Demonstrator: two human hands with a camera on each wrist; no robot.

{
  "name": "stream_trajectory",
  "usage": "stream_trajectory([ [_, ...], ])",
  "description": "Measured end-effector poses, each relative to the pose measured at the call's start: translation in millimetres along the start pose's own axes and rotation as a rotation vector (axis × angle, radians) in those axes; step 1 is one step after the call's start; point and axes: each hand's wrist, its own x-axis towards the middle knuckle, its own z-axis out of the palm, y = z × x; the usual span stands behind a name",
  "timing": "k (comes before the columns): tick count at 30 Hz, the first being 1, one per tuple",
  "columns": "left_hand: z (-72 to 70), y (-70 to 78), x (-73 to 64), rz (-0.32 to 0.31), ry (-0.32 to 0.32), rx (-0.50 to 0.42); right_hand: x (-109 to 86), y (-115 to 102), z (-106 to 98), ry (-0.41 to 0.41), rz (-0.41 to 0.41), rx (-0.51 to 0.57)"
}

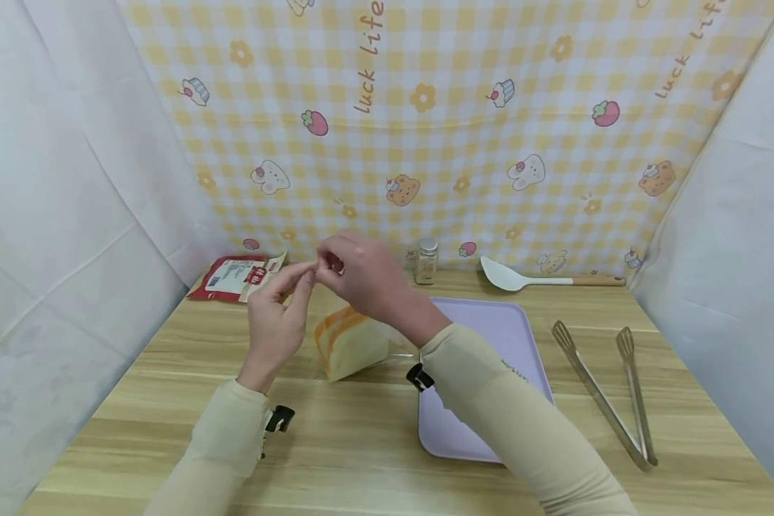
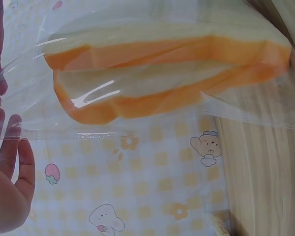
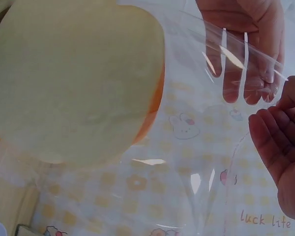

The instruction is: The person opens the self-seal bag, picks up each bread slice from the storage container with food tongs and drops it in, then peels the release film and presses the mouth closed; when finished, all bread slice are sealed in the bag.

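Observation:
Two slices of white bread [image 1: 355, 347] with orange-brown crusts sit inside a clear plastic bag [image 3: 196, 182] above the wooden table. My left hand [image 1: 274, 322] pinches the top of the bag between thumb and forefinger. Close against it, my right hand [image 1: 370, 276] pinches the same part of the bag from the other side, fingertips meeting. The film stretches from the fingers down to the bread, as both wrist views show. In the left wrist view the slices [image 2: 152, 54] lie one against the other, crust edges facing the camera.
A lilac tray [image 1: 484, 312] lies right of the bread, partly under my right sleeve. Metal tongs [image 1: 609, 408] rest farther right. Along the back are a red-and-white packet [image 1: 232, 279], a small glass jar [image 1: 427, 264] and a white spatula [image 1: 509, 276] with a wooden handle.

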Motion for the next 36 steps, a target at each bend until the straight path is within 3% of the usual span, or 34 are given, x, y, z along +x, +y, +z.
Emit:
stream_trajectory([
  [9, -1.6, 1.3, -0.9, -0.069, 0.001, -0.106, 2.1, 3.9, -4.2, 0.009, 0.127, 0.153],
  [12, -2.8, 0.3, -1.2, -0.087, 0.007, -0.133, 1.2, 4.7, -5.1, 0.029, 0.088, 0.140],
  [15, -3.2, 1.0, -1.4, -0.093, 0.014, -0.137, -0.7, 4.1, -3.9, 0.028, 0.001, 0.039],
  [18, -3.0, 2.3, -2.0, -0.086, 0.010, -0.112, -2.0, 2.4, -2.6, 0.025, -0.078, -0.059],
  [24, -3.6, 3.1, -2.7, -0.046, -0.001, -0.051, -0.8, -0.9, -2.5, 0.027, -0.169, -0.127],
  [29, -4.0, 4.0, -1.9, -0.014, -0.013, -0.021, -1.1, -1.6, -3.0, 0.041, -0.180, -0.127],
  [36, -4.2, 4.5, -1.5, 0.030, -0.012, 0.009, -1.0, -0.8, -4.5, 0.038, -0.114, 0.013],
])
